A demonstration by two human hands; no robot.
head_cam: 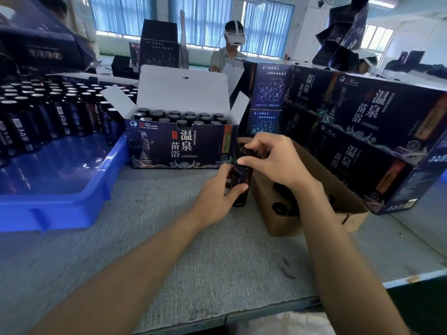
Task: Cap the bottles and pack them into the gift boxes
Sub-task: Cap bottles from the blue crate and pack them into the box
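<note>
A dark bottle [242,176] stands upright on the grey table between my hands. My left hand [219,192] grips its body from the left. My right hand [271,157] pinches the black cap [245,153] on top of it, thumb in front and fingers behind. Behind the bottle stands an open dark gift box [180,143] with its white lid flaps up, holding several capped bottles [180,117]. A brown cardboard box [314,189] to the right holds loose black caps [281,207].
A blue plastic tray [60,187] at the left carries several uncapped bottles [43,110]. Closed gift boxes [377,131] are stacked at the right and behind. A person wearing a white headset [235,38] sits across the table. The grey table mat [169,250] stretches in front.
</note>
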